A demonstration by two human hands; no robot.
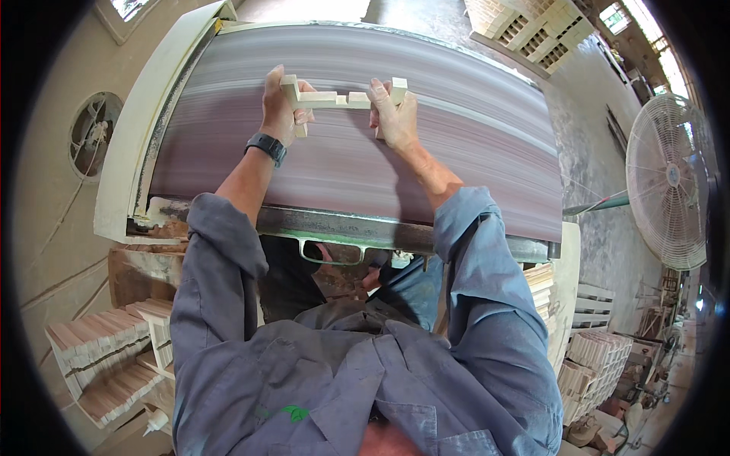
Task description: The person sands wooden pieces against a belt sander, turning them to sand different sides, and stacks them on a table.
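A pale wooden piece [316, 99], with a notched crossbar and a short block at each end, is held over the wide belt of a sanding machine [342, 171]. The belt is streaked grey and purple, blurred as if running. My left hand [278, 112], with a dark watch on its wrist, wraps round the left end block. Round the right end block are the closed fingers of my right hand [397, 120], thumb on top. Whether the wood touches the belt, I cannot tell.
A dark metal edge [342, 226] runs along the belt's near side, with a pale machine housing [122, 152] at left. Stacked wooden pieces [99, 342] stand lower left, more stacks [597, 357] lower right. A large fan [672, 176] stands at right; a pallet load [532, 30] lies beyond.
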